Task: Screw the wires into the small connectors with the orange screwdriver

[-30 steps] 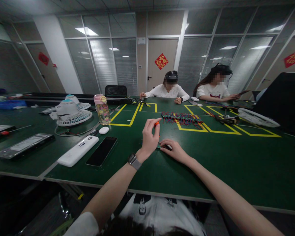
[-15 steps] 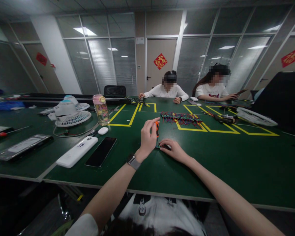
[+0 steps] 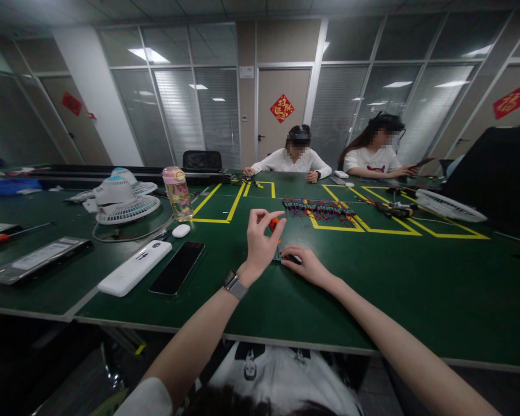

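Observation:
My left hand (image 3: pixel 259 241) is closed around the orange handle of a screwdriver (image 3: pixel 274 222), its thumb and fingers curled about the grip. The screwdriver stands upright, and its thin shaft runs down to a small green circuit board (image 3: pixel 277 259) on the table. Low at the board's right side, my right hand (image 3: pixel 304 262) presses its fingers against the edge. A small dark piece shows under those fingers; what it is I cannot make out.
Beyond my hands lies a row of wired boards (image 3: pixel 318 209). To the left are a black phone (image 3: pixel 177 268), a white power bank (image 3: pixel 135 268), a bottle (image 3: pixel 177 195), white fans (image 3: pixel 127 209) and a hard drive (image 3: pixel 37 260). Two people sit across the green table (image 3: pixel 398 289).
The fingers of my left hand have bent and shifted around the screwdriver handle, so less of the handle shows. My right hand stays at the board.

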A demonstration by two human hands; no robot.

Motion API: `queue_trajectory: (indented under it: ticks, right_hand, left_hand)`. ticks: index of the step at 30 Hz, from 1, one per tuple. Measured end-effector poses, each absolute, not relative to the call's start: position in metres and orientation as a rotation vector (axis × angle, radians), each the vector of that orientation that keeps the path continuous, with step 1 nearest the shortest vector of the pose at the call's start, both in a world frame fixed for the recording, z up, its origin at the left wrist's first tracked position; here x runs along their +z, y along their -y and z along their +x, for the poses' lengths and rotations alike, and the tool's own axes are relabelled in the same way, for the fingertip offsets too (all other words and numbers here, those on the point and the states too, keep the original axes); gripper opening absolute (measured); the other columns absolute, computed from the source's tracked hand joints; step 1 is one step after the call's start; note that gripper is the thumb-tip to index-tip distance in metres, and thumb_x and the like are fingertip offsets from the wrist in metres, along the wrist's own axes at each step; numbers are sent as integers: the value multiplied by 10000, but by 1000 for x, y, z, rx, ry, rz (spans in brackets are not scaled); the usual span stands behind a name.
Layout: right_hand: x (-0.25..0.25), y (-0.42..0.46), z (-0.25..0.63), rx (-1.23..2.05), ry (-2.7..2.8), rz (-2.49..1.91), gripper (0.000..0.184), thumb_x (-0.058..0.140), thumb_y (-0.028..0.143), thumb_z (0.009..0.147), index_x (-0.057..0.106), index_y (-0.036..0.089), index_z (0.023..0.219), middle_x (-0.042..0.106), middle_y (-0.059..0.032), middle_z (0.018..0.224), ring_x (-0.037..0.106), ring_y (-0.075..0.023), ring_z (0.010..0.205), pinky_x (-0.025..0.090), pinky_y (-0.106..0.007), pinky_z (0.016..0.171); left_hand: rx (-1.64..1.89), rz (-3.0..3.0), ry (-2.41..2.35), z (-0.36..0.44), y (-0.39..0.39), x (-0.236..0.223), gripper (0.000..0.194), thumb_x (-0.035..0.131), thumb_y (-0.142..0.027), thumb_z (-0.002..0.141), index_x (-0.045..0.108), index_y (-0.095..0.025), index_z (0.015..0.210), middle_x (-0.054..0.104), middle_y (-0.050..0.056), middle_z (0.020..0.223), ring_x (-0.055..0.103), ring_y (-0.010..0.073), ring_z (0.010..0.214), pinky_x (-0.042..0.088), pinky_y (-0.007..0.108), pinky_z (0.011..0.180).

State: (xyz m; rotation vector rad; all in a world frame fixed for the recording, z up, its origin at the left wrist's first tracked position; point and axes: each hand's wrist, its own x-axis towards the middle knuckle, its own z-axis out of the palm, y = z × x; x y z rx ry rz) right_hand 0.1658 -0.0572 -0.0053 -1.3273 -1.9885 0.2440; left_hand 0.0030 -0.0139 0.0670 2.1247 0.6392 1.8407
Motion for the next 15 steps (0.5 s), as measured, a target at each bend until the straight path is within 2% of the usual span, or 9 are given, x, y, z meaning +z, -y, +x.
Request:
queue_trajectory:
  ticks: [2, 6, 12, 15]
  right_hand:
    - [-6, 57, 166, 244, 1989, -1322, 127, 601, 253, 835, 686, 208, 918, 681, -67, 973, 620, -202, 938, 476, -358, 875]
    - [-6, 56, 166, 245, 1990, -1316, 125, 601, 250, 835, 686, 210, 918, 683, -63, 974, 621, -200, 941, 476, -353, 874]
    - [-5, 57, 165, 239, 1982, -1327, 122, 598, 245, 836, 687, 204, 909, 682, -70, 975, 621, -206, 944, 479, -358, 873]
    - [-5, 58, 165, 238, 1984, -1328, 132, 601, 245, 833, 689, 205, 921, 683, -71, 980, 623, -206, 945, 480, -362, 876]
  left_hand:
    - [1863, 2126, -631, 3, 14, 67, 195, 531, -271, 890, 651, -214, 1033, 539, 37, 909, 555, 141, 850, 463, 273, 801]
    - [1777, 2125, -550, 3, 14, 67, 281, 378, -205, 952, 582, -198, 1146, 611, 63, 1008, 573, 155, 958, 454, 298, 867]
    - [1788, 2145, -626, 3, 12, 66, 229, 543, -293, 886, 642, -222, 1079, 560, 40, 928, 559, 143, 845, 463, 277, 806]
    - [1755, 2109, -570, 4, 11, 64, 294, 419, -236, 943, 562, -229, 1199, 593, 51, 997, 573, 142, 920, 456, 281, 850]
